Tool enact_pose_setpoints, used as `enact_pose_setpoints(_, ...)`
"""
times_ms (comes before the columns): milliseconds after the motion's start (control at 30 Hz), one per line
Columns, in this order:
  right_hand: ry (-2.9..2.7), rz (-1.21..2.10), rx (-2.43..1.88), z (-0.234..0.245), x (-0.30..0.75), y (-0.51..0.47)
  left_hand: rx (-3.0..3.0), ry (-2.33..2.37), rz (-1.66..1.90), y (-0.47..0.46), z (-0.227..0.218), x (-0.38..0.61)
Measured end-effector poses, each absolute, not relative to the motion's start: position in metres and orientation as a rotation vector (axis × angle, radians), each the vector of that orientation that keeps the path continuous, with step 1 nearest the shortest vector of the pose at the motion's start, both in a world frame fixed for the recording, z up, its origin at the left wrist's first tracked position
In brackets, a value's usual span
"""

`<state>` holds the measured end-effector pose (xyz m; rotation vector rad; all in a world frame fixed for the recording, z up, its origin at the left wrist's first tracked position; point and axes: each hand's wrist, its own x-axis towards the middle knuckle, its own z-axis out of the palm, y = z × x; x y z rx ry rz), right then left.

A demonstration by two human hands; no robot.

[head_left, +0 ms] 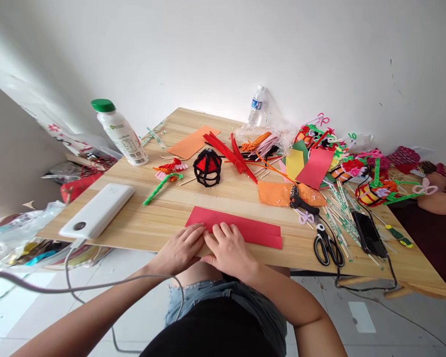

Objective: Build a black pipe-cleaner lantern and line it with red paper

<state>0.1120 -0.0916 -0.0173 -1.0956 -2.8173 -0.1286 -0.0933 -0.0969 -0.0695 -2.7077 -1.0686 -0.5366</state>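
Red paper strip (260,230) lies along the front of the wooden table (152,220), left hand (181,246) and right hand (230,249) side by side on it, fingers slightly bent; whether the thumbs pinch its edge, I cannot tell. Beyond sits a black-and-red domed ornament (207,168); rightward lie a glue gun (304,205) and scissors (323,248).

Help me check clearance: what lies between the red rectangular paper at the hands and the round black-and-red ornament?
Only bare wooden tabletop lies between the red paper and the ornament, in the head view.
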Motion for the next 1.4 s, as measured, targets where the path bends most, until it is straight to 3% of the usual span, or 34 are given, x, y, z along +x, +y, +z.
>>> enact_pose_setpoints(467, -2.876, -0.243, -1.035, -0.014, 0.152, -0.09, -2.653, -1.141, -0.6, -0.099, -0.071, -0.102)
enact_pose_setpoints(967, -2.659, -0.387, -1.321, -0.017, 0.29, -0.142, -2.575, -1.242, -0.572, -0.102, -0.072, -0.12)
enact_pose_setpoints(1400, -2.67, -0.377, -1.182, -0.027, 0.189, -0.114, -2.548, -1.262, -0.597, -0.103, -0.067, -0.116)
